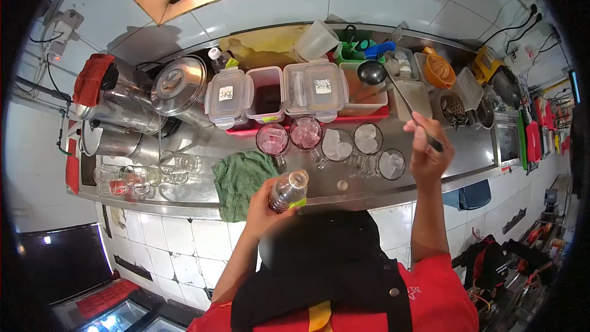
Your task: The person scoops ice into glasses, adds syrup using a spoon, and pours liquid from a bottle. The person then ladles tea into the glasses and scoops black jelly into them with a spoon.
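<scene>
My left hand (263,212) is closed around a clear bottle (287,192) with a yellow-green label, held near the counter's front edge. In my right hand (428,147) is the handle of a ladle (371,73). Its black bowl is above a clear tub (362,106) of brownish liquid; whether they touch I cannot tell. Between my hands stand several glass mugs with ice. Two, including the left one (272,140), look pink inside; the others, such as the right one (391,164), show pale ice. A green cloth (238,178) lies left of the bottle.
Lidded tubs (226,95) and an open tub of dark liquid (268,97) line the back of the steel counter. Large pots (178,86) and several glass mugs (141,175) stand at the left. An orange juicer (438,71) and strainers are at the right.
</scene>
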Available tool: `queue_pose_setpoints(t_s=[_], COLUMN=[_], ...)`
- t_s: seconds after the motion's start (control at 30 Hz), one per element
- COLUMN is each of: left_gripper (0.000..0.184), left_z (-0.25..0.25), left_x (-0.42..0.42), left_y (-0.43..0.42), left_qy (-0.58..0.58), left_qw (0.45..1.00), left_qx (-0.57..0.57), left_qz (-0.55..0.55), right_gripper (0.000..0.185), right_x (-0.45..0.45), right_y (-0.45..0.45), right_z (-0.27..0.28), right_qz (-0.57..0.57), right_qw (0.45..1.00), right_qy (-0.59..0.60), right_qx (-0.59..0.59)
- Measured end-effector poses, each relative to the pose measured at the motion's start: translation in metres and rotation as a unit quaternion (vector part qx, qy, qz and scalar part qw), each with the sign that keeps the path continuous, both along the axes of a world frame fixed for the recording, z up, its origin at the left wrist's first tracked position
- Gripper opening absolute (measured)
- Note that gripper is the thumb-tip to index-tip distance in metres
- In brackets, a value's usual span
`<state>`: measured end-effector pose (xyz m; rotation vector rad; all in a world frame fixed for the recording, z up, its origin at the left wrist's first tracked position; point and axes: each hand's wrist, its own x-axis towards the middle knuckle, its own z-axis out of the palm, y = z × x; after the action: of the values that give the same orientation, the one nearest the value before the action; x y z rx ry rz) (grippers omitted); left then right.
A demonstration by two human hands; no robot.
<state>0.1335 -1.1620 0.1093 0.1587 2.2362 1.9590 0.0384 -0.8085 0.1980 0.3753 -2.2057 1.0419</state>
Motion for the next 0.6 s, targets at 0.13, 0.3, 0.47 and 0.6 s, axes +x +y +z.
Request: queue_pose_setpoints(t_s=[0.13,0.3,0.47,0.6], left_gripper=[0.065,0.067,0.067,0.063], left_z=[0.007,0.027,0.044,0.05], left_x=[-0.009,-0.032,-0.053,-0.063], left_y=[0.012,0.028,0.041,0.042], left_qy=[0.009,0.162,0.148,0.125], left_qw=[0.997,0.925,0.905,0.886], left_qx=[-0.074,-0.344,-0.398,-0.446], left_qz=[0.022,0.012,-0.008,-0.023], right_gripper=[0.022,0.025,0.022,0.019], right_x=[0.021,0.016,-0.005,-0.02], right_y=[-0.006,-0.009,-0.014,-0.015], right_z=[0.017,0.023,0.017,0.02], right_qz=[0.0,0.034,0.074,0.081], right_qw=[0.974,0.934,0.939,0.942], right_qy=[-0.075,-0.228,-0.255,-0.263], right_qx=[-0.213,-0.275,-0.218,-0.193])
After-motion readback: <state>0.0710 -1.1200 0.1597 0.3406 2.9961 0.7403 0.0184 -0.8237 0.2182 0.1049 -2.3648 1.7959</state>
